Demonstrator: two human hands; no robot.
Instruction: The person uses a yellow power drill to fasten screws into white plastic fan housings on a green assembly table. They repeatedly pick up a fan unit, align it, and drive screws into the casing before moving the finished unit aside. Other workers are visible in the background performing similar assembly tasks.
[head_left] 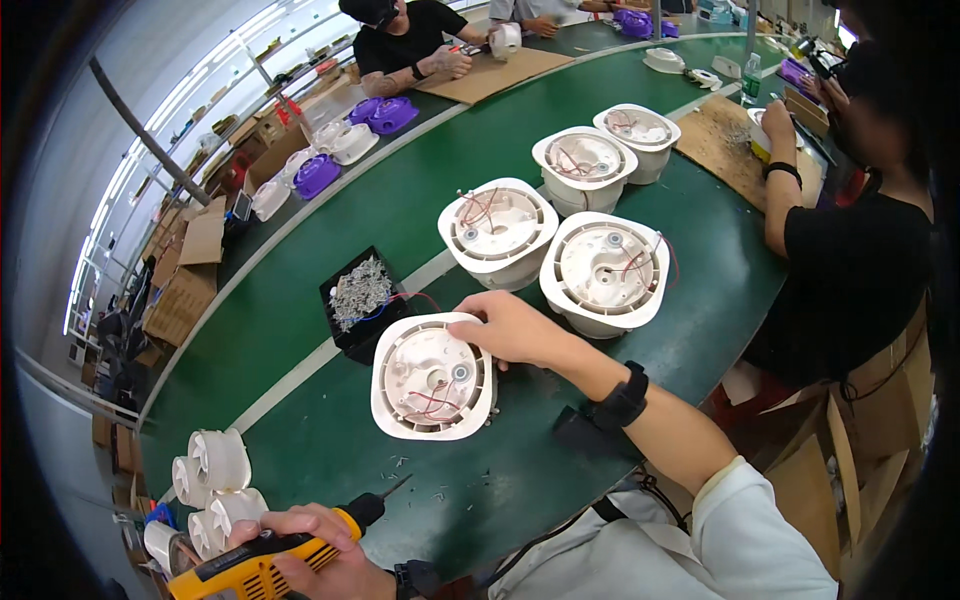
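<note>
My left hand (335, 555) is wrapped around a yellow and black power screwdriver (285, 565), whose long thin bit points up and to the right over the table. My right hand (510, 328) grips the right upper rim of a white round-cornered plastic housing (432, 400), which stands on the table. Its round inner plate has a central hole, a small metallic round part and thin red wires. Touching or close behind it, a black tray (362, 340) holds a heap of small metal screws (360, 292). Loose screws lie on the table below the housing.
Several similar white housings (605, 270) stand to the right of centre on the green table (330, 250). White plastic parts (220, 460) are stacked at the left edge. Purple and white parts (318, 175) line the far side. Co-workers sit at the far side and at right (850, 240).
</note>
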